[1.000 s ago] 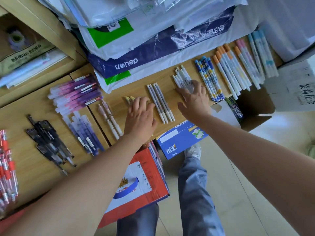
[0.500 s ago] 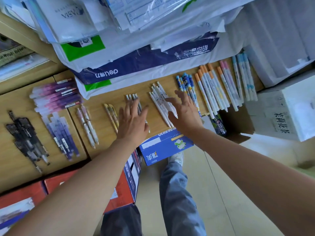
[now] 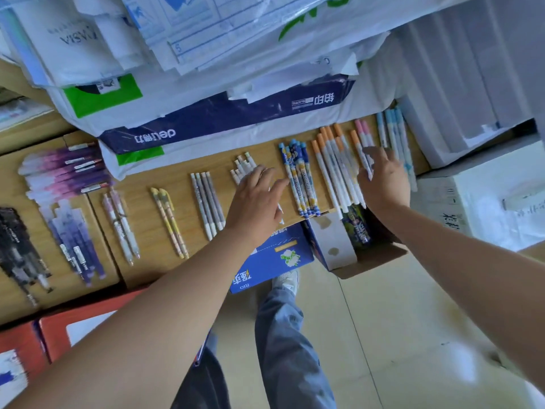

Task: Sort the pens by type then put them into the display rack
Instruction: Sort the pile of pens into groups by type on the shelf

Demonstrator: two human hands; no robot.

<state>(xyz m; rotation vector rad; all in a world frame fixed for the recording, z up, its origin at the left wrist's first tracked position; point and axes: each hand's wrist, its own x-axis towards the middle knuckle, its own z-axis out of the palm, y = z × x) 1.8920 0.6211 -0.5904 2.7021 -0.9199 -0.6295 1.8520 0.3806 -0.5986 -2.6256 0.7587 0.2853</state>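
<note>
— Fingers first: both hands flat, digits straight & a bit spread, nothing pinched afaict. Where are the pens?

— All on the wooden shelf, in sorted rows. L to R: black pens, pink-purple pens w/ purple pens just below, two pale pink pens, two yellow pens, grey pens. Then the left hand lies over the white pens. Touching or just above? Too blurry to tell.

— And past that?

— Blue patterned pens, orange-capped pens, then the right hand spread over the pink-capped pens. Light-blue-capped pens at the far end. Display rack: not in view.

— Risks?

— Imo: the blue patterned & orange rows reach the front edge, w/ a blue box & an open cardboard box right under. A flat-hand sweep could roll the barrels off into those. Rows also sit near each other, so a nudge from the right hand may mix pink caps w/ orange = re-sort. The paper stack overhangs the back. Bump it & sheets could slide onto the rows.
</note>
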